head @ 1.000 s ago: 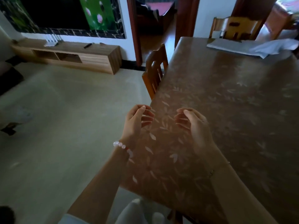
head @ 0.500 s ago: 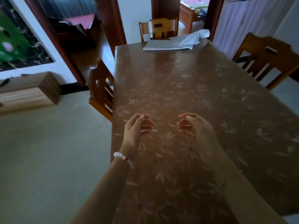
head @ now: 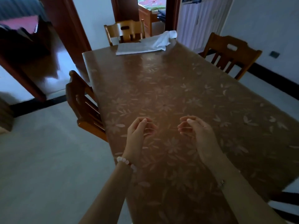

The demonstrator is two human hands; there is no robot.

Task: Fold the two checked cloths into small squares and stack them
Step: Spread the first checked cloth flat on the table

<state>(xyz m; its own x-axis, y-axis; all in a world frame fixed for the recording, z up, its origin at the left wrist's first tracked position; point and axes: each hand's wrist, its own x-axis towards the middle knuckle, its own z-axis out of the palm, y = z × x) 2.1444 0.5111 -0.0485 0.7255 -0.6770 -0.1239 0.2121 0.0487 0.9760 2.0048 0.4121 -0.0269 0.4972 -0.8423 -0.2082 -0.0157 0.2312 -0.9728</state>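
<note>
Two pale cloths lie at the far end of the long brown table (head: 163, 88). One cloth (head: 133, 49) lies flat, and the other cloth (head: 163, 39) is crumpled beside it on the right. Their checked pattern is too faint to make out. My left hand (head: 137, 133) and my right hand (head: 196, 130) hover over the near part of the table, far from the cloths. Both face each other with loosely curled fingers and hold nothing.
A wooden chair (head: 84, 107) stands at the table's left side, another chair (head: 124, 31) at the far end, and a third chair (head: 229, 54) at the right. Doorways open behind the far end. Pale floor lies to the left.
The view has swung right, from the room's left side to the table's full length. My hands keep the same loosely curled pose over the table.
</note>
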